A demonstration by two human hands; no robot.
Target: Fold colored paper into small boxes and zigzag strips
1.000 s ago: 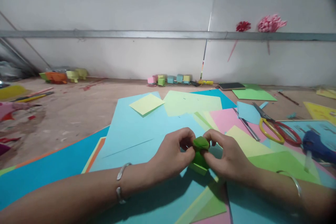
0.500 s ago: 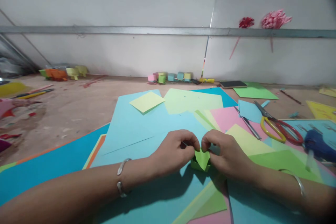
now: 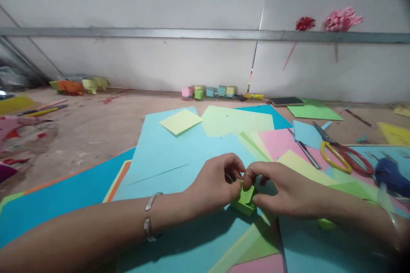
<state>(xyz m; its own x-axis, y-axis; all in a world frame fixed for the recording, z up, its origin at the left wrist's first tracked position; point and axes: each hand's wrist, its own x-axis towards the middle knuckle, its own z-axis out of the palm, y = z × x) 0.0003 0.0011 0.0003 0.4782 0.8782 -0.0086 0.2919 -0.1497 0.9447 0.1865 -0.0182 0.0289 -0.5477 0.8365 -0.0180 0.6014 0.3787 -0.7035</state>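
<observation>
A small folded green paper box [image 3: 245,208] rests above the light blue sheets [image 3: 173,179], low and right of centre. My left hand [image 3: 213,183] pinches its left rim between thumb and fingers. My right hand [image 3: 282,187] holds its right side with the thumb, while the bent index finger presses a flap inside the box. The fingertips of both hands nearly meet at the far edge, and they hide part of the box.
Scissors with yellow and red handles [image 3: 336,158] and a metal pen-like tool [image 3: 307,153] lie to the right. Small paper cubes [image 3: 210,91] line the wall. A phone [image 3: 286,101] is behind. A blue object [image 3: 390,175] sits far right.
The pointed green flap that stood up between my fingers is now folded down into the box. My right index finger has moved onto it, and my right forearm has shifted slightly right.
</observation>
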